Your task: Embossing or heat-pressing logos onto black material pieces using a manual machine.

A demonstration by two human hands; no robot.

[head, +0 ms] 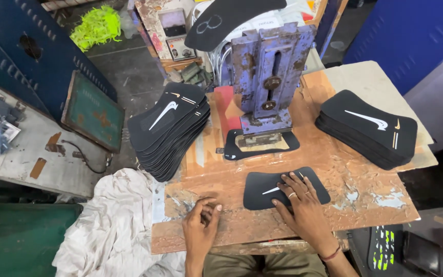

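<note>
Our right hand (302, 197) presses flat, fingers spread, on one black piece (283, 189).
It lies at six o'clock from the press (268, 77); our left hand (201, 220) rests loosely curled, empty, on the board (365, 200).

White cloth (111, 225), green framed screen (92, 111), neon yellow scraps (96, 24).
</note>
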